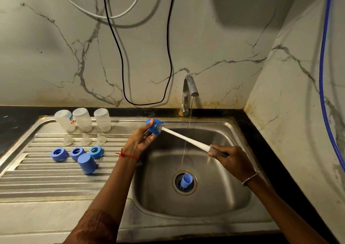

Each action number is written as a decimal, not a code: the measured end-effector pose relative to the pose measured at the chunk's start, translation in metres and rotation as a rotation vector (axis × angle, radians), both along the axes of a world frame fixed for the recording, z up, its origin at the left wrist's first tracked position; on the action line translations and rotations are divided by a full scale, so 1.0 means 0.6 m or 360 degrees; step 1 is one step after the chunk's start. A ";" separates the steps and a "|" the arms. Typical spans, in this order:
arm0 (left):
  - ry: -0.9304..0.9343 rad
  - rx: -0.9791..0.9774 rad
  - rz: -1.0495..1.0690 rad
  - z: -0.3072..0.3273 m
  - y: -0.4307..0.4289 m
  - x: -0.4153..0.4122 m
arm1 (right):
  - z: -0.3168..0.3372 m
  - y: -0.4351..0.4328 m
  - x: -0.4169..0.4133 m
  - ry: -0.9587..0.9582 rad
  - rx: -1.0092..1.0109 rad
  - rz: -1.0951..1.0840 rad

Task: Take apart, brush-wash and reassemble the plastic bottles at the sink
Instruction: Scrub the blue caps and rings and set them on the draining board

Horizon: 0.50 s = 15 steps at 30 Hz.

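My left hand [140, 140] grips a blue bottle cap [154, 127] over the sink's left rim, its opening turned to the right. The head of a bottle brush [186, 140] sits inside that cap, and my right hand [226, 157] holds the brush by its grey handle over the basin. Three clear bottle bodies [83, 119] stand upside down at the back of the draining board. In front of them lie three clear teats [86, 140], then three blue collar rings [76, 153] and one blue cap [87, 163]. Another blue cap [185, 181] rests on the drain.
The tap [189, 92] runs a thin stream of water into the steel sink [240, 171]. A ridged draining board [46, 176] fills the left side. Black and white cables [121, 57] hang down the marble wall, and a blue hose [322, 75] runs down at the right.
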<state>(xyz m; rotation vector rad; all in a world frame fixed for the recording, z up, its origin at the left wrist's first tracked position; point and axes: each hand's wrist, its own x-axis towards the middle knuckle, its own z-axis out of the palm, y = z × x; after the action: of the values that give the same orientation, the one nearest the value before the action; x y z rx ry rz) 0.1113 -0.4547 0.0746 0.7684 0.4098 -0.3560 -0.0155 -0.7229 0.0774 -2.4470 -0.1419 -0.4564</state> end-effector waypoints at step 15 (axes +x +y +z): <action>0.0011 -0.0133 0.0095 -0.004 0.005 0.008 | -0.008 0.013 -0.008 0.0274 0.0191 0.0136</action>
<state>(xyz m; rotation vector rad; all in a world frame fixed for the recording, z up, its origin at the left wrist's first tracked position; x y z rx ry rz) 0.1161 -0.4518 0.0724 0.6723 0.4211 -0.3182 -0.0206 -0.7148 0.0729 -2.3391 -0.1419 -0.2094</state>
